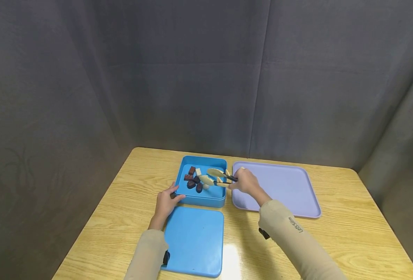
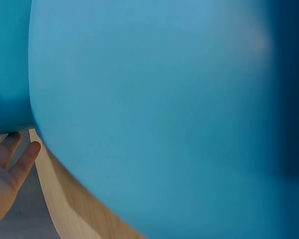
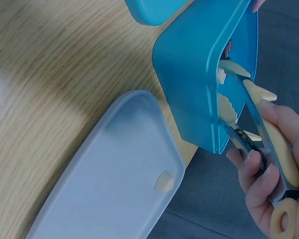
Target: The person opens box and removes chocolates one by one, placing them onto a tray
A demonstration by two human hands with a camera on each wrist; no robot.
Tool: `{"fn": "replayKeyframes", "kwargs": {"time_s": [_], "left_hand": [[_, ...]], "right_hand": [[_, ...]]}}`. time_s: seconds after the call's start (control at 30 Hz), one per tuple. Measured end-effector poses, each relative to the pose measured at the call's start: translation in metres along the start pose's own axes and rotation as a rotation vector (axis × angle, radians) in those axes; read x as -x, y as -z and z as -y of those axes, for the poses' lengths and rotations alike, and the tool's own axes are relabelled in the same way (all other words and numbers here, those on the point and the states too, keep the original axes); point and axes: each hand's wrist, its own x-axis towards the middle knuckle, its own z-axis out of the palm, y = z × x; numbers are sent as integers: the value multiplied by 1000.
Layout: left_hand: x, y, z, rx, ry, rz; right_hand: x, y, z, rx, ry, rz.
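My right hand grips a pair of tongs with cream-coloured heads and handles. Their two heads stand apart over the right part of a blue box. Inside lie several chocolates: dark round ones, brown blocks and white pieces. One white piece shows close to a tong head in the right wrist view. My left hand touches the box's front left corner, thumb at the front rim and fingers extended along the left side.
A flat blue lid lies in front of the box. Right of the box is a lavender tray, with a pale piece near one corner. Grey curtains hang behind the wooden table.
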Motion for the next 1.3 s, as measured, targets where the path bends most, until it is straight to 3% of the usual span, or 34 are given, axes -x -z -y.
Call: {"fn": "replayKeyframes", "kwargs": {"time_s": [0.83,1.3], "left_hand": [[2,-2,2,8,16,4],[1,-4,2,18,-20,-6]], "right_hand": [[-2,11,-4,34,53,55],[-3,7,-7,55,63,52]]}}
